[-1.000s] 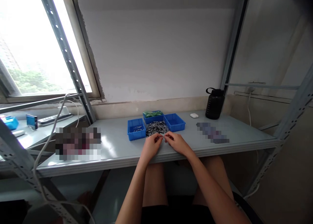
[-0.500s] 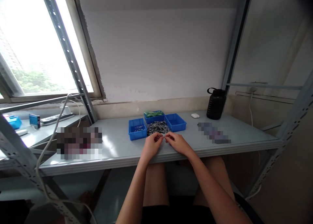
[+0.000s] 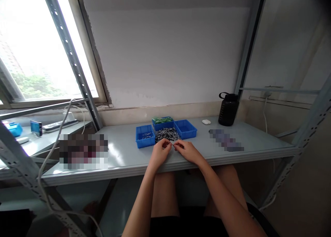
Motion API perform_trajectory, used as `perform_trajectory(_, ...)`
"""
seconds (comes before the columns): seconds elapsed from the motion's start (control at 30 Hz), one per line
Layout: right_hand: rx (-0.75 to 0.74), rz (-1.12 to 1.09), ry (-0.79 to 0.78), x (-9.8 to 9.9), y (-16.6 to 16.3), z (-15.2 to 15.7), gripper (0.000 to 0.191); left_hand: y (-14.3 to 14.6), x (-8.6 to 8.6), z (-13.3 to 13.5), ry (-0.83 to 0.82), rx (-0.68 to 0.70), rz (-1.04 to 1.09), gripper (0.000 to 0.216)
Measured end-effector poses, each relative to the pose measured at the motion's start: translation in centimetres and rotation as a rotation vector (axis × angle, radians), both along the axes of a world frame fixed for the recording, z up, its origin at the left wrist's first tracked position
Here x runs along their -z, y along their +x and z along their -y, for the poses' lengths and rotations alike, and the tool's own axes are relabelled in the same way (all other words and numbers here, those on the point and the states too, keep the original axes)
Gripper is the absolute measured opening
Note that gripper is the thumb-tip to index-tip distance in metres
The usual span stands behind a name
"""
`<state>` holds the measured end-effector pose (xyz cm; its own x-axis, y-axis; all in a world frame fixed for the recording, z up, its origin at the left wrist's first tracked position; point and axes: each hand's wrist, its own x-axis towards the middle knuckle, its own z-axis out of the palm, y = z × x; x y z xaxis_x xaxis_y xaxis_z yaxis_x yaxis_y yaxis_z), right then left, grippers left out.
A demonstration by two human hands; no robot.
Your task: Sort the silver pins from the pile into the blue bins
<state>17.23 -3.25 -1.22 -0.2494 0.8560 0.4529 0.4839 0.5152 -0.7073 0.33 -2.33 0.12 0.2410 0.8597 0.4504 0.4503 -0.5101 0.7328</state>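
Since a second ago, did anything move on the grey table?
Nothing clearly moved: the bare left hand and bare right hand stay close together by the heaped silvery metal pieces. The rectangular blue plastic bins and black cylindrical bottle stayed. Whether grips changed is unclear.

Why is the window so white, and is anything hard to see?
Head view: bright daylight washes out the window; head view: glare shines on the table, left side; head view: blocky squares hide the left patch and the right patch; head view: too small to tell whether the fingers hold something tiny.
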Motion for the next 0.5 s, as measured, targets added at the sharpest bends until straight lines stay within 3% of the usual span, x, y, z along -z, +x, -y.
perform_trajectory(0.5, 0.019, -0.062, -0.01, -0.05, 0.21, -0.01, 0.028, 0.04, -0.04, 0.16, 0.009, 0.076, -0.039, 0.014)
